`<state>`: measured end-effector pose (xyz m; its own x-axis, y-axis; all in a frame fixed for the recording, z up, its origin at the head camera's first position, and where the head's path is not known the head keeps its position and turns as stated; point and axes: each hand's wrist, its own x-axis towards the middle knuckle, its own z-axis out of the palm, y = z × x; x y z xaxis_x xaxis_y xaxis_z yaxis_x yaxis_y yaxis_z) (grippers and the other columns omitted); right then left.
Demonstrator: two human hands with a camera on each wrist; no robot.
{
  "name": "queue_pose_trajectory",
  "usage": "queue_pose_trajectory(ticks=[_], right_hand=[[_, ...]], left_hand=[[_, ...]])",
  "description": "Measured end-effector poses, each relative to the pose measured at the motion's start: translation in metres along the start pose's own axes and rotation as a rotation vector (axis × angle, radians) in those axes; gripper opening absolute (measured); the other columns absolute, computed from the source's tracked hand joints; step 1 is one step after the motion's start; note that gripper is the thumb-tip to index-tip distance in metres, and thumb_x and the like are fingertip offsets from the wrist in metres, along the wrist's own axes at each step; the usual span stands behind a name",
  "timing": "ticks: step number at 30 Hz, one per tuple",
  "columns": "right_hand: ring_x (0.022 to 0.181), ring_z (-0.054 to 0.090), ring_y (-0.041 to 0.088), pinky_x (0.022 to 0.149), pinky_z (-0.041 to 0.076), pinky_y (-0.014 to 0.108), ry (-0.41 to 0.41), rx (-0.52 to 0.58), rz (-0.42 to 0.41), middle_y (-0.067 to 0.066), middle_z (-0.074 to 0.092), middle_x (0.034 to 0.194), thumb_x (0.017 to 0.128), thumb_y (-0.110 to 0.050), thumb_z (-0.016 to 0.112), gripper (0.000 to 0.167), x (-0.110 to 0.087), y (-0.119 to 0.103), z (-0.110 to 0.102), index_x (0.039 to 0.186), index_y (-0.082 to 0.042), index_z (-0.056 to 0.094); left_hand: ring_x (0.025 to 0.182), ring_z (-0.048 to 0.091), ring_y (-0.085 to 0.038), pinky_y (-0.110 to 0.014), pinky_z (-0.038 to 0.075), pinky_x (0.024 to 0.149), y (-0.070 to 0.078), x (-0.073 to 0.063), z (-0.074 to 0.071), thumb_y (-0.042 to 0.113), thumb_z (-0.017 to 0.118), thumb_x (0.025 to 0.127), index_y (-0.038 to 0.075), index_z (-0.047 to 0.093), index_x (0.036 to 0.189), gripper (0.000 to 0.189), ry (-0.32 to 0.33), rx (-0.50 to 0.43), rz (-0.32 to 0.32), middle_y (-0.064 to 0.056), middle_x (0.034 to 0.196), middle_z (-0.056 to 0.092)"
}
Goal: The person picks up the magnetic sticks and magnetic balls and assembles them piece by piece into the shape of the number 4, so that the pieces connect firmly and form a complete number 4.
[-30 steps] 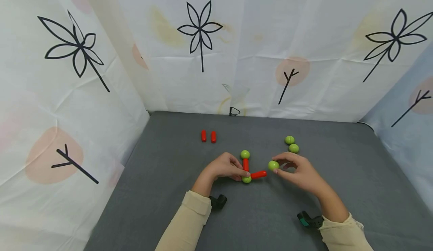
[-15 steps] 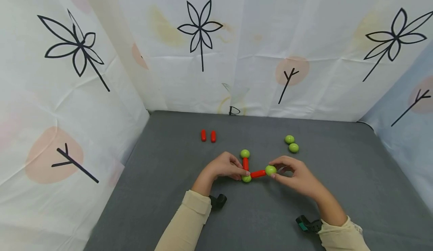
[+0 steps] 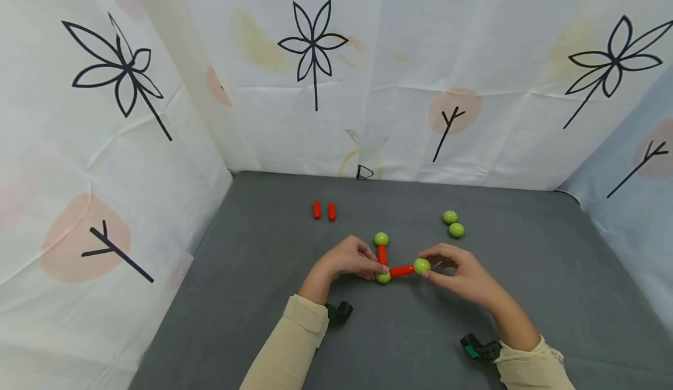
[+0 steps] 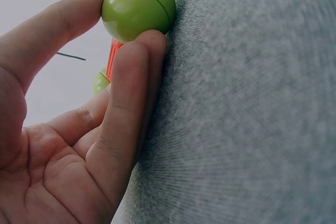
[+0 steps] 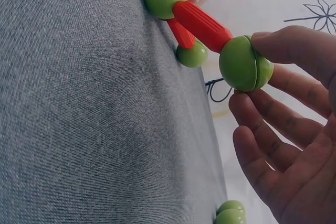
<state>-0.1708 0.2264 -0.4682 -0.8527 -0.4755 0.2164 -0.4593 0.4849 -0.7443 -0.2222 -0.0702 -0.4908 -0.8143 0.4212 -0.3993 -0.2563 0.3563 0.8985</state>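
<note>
My left hand pinches the green corner ball between thumb and fingers. From that ball one red rod runs back to a second green ball. Another red rod reaches rightward and meets a third green ball. Around this right-hand ball the thumb and fingertips of my right hand are closed. Together the pieces make an L shape. In the right wrist view the rod's end touches the ball; how deep it sits inside is hidden.
Two loose red rods lie side by side at the back left of the grey table. Two more green balls rest at the back right. A white patterned cloth hangs behind and at the sides.
My right hand has moved left with its green ball, from a gap beside the free red rod to contact with the rod's end. My left hand has kept its place.
</note>
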Motion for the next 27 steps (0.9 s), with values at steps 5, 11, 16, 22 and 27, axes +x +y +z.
queue_pose_trajectory(ticks=[5, 11, 16, 22, 27], right_hand=[[0.101, 0.071, 0.012, 0.084, 0.063, 0.034, -0.012, 0.008, 0.028, 0.007, 0.074, 0.119, 0.096, -0.009, 0.079, 0.03, 0.0, 0.003, 0.0, 0.125, -0.002, 0.073], [0.101, 0.071, 0.013, 0.083, 0.061, 0.031, -0.01, 0.012, 0.051, 0.009, 0.074, 0.119, 0.096, -0.01, 0.08, 0.031, -0.002, 0.007, 0.002, 0.125, -0.001, 0.073], [0.101, 0.07, 0.009, 0.084, 0.061, 0.03, -0.016, 0.002, 0.085, 0.006, 0.075, 0.119, 0.096, -0.013, 0.081, 0.032, -0.003, 0.011, 0.005, 0.126, -0.003, 0.073], [0.097, 0.07, 0.01, 0.082, 0.06, 0.029, -0.015, -0.005, 0.1, 0.005, 0.075, 0.117, 0.094, -0.013, 0.083, 0.032, -0.004, 0.013, 0.007, 0.123, -0.005, 0.074], [0.095, 0.069, 0.012, 0.08, 0.059, 0.029, -0.019, 0.003, 0.11, 0.006, 0.075, 0.116, 0.093, -0.013, 0.084, 0.03, -0.005, 0.011, 0.007, 0.121, -0.009, 0.075]], left_hand=[[0.069, 0.076, -0.016, -0.034, 0.066, 0.072, 0.002, -0.001, 0.0, 0.02, 0.094, 0.082, 0.006, 0.081, 0.087, 0.02, 0.004, 0.007, 0.002, -0.008, 0.082, 0.08], [0.068, 0.076, -0.015, -0.033, 0.065, 0.071, 0.002, -0.001, 0.001, 0.022, 0.094, 0.082, 0.006, 0.081, 0.085, 0.021, 0.004, 0.024, 0.006, -0.008, 0.081, 0.08], [0.068, 0.076, -0.016, -0.033, 0.065, 0.071, 0.001, -0.001, 0.001, 0.022, 0.094, 0.082, 0.007, 0.081, 0.084, 0.021, 0.007, 0.026, 0.004, -0.008, 0.08, 0.08], [0.067, 0.075, -0.016, -0.033, 0.065, 0.07, 0.001, -0.002, 0.001, 0.022, 0.094, 0.082, 0.007, 0.08, 0.083, 0.021, 0.01, 0.027, 0.007, -0.008, 0.079, 0.079], [0.067, 0.075, -0.015, -0.033, 0.065, 0.07, 0.003, -0.003, 0.001, 0.022, 0.094, 0.082, 0.007, 0.08, 0.084, 0.021, 0.012, 0.028, 0.012, -0.007, 0.079, 0.079]])
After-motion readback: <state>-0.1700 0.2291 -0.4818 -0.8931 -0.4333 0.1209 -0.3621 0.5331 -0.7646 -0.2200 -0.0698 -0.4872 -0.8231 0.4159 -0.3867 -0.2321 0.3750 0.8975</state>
